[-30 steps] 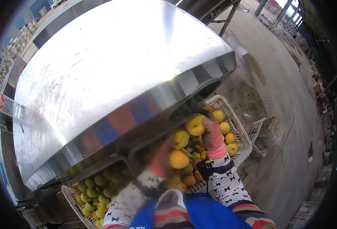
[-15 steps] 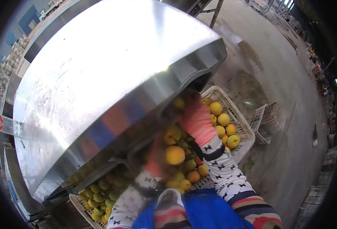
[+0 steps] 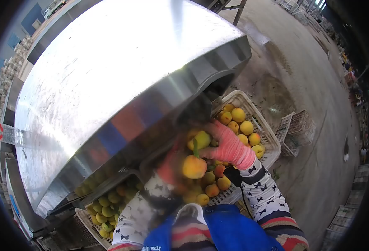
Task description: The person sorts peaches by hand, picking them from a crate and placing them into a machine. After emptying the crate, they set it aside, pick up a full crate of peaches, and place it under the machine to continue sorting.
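Note:
My right hand (image 3: 228,144), in a pink glove, curls around a yellow-green peach (image 3: 202,139) just above the heaped white crate. Below that fruit is a larger orange-yellow peach (image 3: 194,167), with a green leaf (image 3: 195,148) standing up beside it. My left hand (image 3: 168,166), also gloved in pink, is smeared by motion at the left of this larger peach, partly in the shadow under the metal edge. Whether its fingers hold the peach cannot be made out. More peaches (image 3: 212,190) fill the white crate (image 3: 272,144) beneath both hands.
A shiny metal machine cover (image 3: 109,75) spans the left, with dark openings (image 3: 222,85) under its edge. A second crate of peaches (image 3: 105,209) is at lower left. A plastic bottle (image 3: 5,133) lies at the far left; stacked crates (image 3: 297,131) stand on the right floor.
My right hand has drawn back from the dark opening toward my body and now has a yellow-green peach at its fingers. My left hand stays in nearly the same place, still blurred.

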